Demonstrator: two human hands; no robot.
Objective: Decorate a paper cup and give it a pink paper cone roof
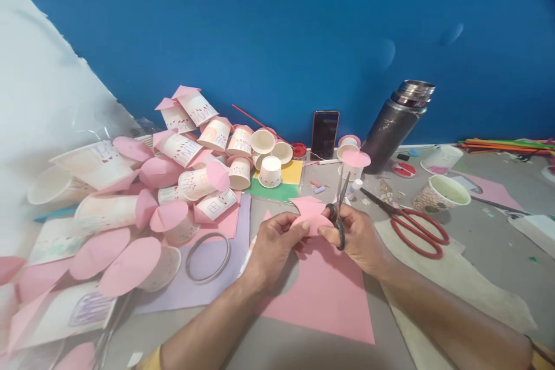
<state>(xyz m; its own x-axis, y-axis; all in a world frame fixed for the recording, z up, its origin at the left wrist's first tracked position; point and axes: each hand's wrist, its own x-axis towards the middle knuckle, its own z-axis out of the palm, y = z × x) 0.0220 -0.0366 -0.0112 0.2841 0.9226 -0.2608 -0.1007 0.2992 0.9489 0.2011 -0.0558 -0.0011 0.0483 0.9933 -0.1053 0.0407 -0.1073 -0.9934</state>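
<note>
My left hand (273,243) pinches a small pink paper piece (310,213) held above the table. My right hand (358,238) grips black-handled scissors (339,208), whose blades point upward and away, right beside the pink piece. My right fingers also touch the paper's edge. Below both hands lies a large pink paper sheet (325,295) flat on the grey table (281,347).
A heap of paper cups with pink cone lids (173,185) fills the left. A metal ring (208,257) lies on lilac paper. Red-handled scissors (411,225), a patterned cup (440,193), a steel flask (396,121) and a phone (325,134) stand before the blue wall.
</note>
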